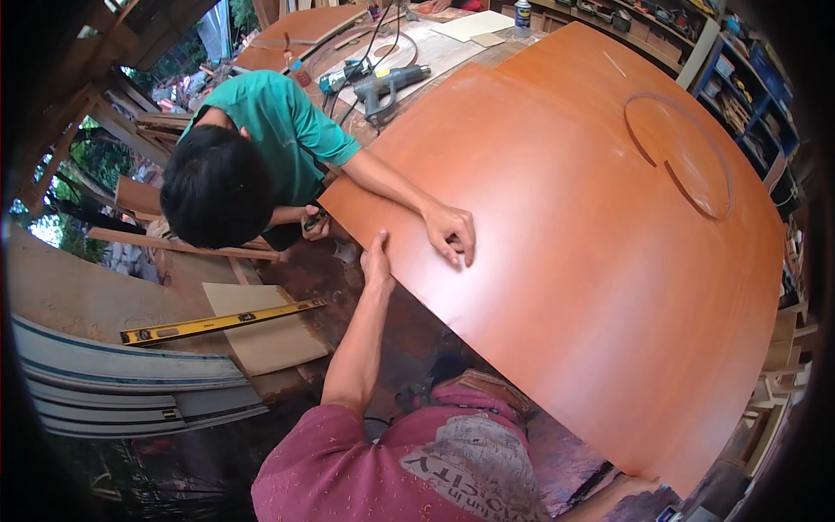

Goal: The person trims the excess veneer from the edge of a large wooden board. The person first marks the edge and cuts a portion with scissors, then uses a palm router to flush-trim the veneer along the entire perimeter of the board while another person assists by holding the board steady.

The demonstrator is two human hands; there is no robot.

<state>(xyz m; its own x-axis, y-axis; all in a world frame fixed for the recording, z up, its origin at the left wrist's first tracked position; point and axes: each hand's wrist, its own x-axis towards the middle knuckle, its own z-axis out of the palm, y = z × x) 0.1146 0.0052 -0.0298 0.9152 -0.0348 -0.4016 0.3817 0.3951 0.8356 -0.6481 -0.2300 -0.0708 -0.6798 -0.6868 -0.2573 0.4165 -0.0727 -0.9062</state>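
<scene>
A large orange-brown sheet [539,226] with a smooth surface stretches across the workbench in front of me. My left hand [377,261] grips its left edge, thumb on top and fingers out of sight beneath. At the near right corner, my right hand [642,485] touches the sheet's edge; its fingers are mostly hidden. Across from my left hand, a person in a teal shirt [270,122] bends over the edge. One of their hands [450,233] rests on the sheet, and the other [315,224] holds a small dark object beside the edge.
A curved thin strip [726,174] lies on the sheet's far right. Beyond its far left edge are a heat gun [383,87], a green power tool [341,76] and a spray can [522,13]. A yellow spirit level [222,324] lies at left, above stacked grey rails [130,374].
</scene>
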